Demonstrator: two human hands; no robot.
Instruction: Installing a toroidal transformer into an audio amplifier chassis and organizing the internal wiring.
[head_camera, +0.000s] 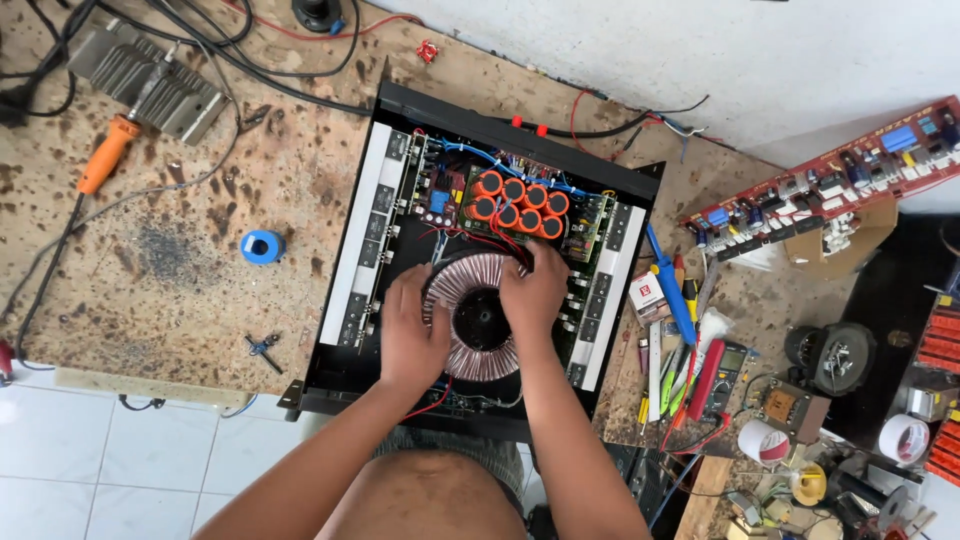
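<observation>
Both bare hands are resting on a ring-shaped, copper-wound toroidal transformer (478, 315) sitting low and central inside an open black metal amplifier chassis (480, 260). The left hand (412, 330) is lying flat on the left rim, fingers spread and gripping nothing. The right hand (533, 290) is pressing the upper right rim, fingers curled over the windings. A cluster of orange cylindrical capacitors (518, 203) is standing just behind. On the stained, speckled table (170, 260) are lying a blue solder spool (263, 246) and an orange-handled soldering iron (108, 152).
</observation>
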